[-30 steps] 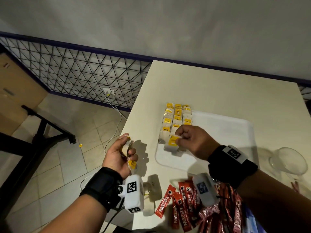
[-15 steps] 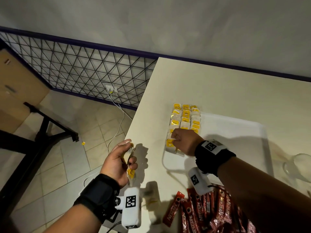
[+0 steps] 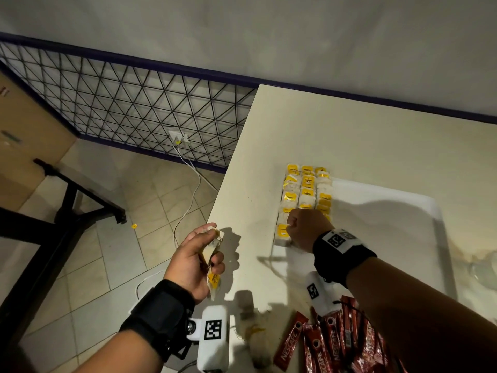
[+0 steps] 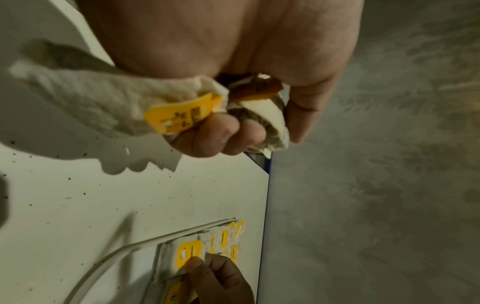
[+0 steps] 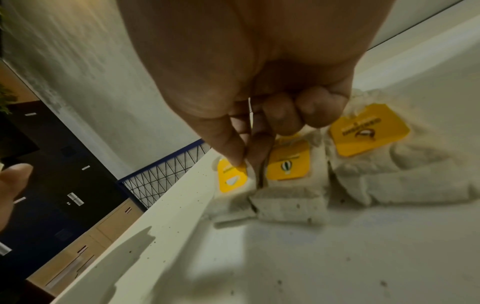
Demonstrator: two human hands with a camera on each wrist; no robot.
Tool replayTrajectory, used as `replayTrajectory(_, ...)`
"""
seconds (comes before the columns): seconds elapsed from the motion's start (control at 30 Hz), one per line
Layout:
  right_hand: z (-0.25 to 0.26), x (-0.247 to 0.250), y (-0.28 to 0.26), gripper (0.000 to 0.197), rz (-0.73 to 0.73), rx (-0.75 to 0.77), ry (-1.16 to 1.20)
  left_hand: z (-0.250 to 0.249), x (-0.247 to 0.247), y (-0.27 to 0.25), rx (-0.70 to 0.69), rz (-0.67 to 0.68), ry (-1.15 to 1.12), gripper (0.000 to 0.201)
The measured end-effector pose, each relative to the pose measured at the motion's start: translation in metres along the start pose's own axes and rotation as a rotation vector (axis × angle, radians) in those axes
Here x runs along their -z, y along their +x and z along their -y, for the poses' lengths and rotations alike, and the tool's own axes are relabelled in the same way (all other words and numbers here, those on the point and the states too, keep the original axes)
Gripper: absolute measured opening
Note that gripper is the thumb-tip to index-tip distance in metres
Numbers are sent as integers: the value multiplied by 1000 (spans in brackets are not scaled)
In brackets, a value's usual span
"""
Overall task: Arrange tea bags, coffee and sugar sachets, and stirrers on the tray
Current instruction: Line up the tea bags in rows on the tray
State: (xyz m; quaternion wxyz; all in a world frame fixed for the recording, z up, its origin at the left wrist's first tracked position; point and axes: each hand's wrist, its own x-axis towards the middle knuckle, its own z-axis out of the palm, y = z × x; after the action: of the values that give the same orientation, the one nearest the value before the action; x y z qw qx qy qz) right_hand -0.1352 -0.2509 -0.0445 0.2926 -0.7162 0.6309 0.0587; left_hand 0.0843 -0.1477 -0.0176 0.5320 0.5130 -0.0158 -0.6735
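coffee sachets (image 3: 330, 343) not started, loose pile on desk (image 3: 349, 135) nearest me. left hand (image 3: 193, 261) off the desk edge, clamped on spare tea bags (image 4: 103, 102). right hand (image 3: 306, 230) pinching 1 tea bag (image 5: 232, 174) into the tray (image 3: 390, 224) corner. 3 columns laid beyond. sugar, stirrers not visible.

So the tray (image 3: 382, 211) sat on the surface (image 3: 349, 135), with the tea bags (image 3: 306, 189) lined up in rows in its far-left corner. Right hand (image 3: 306, 230) was down on the nearest tea bag of the left row. Left hand (image 3: 196, 262) was off the surface's left edge, over the floor (image 3: 107, 259), with a few tea bags in it. Coffee sachets (image 3: 330, 343) were piled on the surface in front of the tray, and a glass (image 3: 484, 267) stood to its right.
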Motion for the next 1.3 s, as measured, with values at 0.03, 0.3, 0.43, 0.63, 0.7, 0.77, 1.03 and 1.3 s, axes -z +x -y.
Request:
replayTrajectory(0.03,0,0,-1,17,-5,-3,-2,0,0,0,4,3,1,30)
replayTrajectory(0.3,-25,16,-25,5,-98,-1,18,7,-10,-2,20,38,91,30)
replayTrajectory(0.43,-34,12,-31,8,-93,-12,-41,15,-18,-4,38,43,110,28)
replayTrajectory(0.63,-37,7,-25,28,-23,7,-119,15,-23,-8,33,51,119,32)
replayTrajectory(0.7,-35,7,-24,28,-10,10,-156,14,-23,-9,27,47,114,31)
replayTrajectory(0.77,-34,7,-22,25,-13,10,-189,14,-21,-11,24,44,108,27)
replayTrajectory(1.03,-30,7,-21,9,-27,50,-184,16,-20,-11,12,15,103,25)
replayTrajectory(1.3,-25,18,-15,13,-28,53,-217,19,-17,-7,-6,19,188,30)
